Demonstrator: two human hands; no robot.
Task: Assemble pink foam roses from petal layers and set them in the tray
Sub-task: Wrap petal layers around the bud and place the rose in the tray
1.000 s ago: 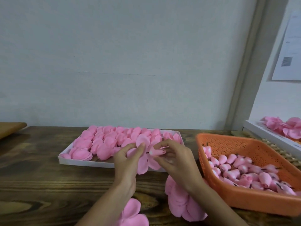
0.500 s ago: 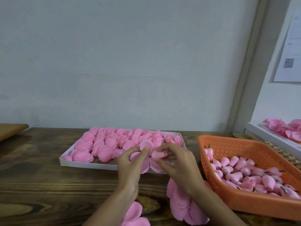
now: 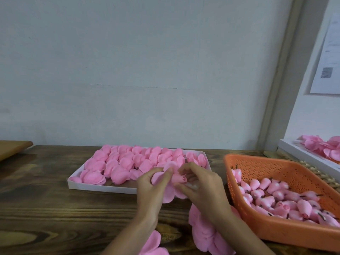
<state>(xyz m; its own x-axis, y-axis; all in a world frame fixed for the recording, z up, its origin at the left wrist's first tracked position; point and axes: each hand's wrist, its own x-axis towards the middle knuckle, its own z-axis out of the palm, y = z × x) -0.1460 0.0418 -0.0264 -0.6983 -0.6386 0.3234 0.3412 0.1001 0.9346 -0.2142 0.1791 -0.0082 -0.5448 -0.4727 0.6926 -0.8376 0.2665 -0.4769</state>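
Over the table (image 3: 55, 208), left hand (image 3: 149, 192) and right hand (image 3: 204, 190) still grip the rose (image 3: 179, 178).

You have open wood across the left half of the table (image 3: 46, 208), from the front edge back to the wall, with only a wooden board (image 3: 12, 148) jutting in at the back left corner. The white tray (image 3: 103, 187), packed with finished roses (image 3: 128, 162), fills the back middle. A narrow bare strip runs between its right end and the orange basket (image 3: 276, 234), which blocks the right side. Your left hand (image 3: 149, 188) and right hand (image 3: 204, 188) pinch a half-built rose (image 3: 176, 179) over the tray's front right corner. A petal pile (image 3: 204, 234) lies just beside the basket's near left corner, and loose petals (image 3: 152, 242) sit at the front edge, with a bare lane between them. A second tray (image 3: 301, 155) stands behind the basket.
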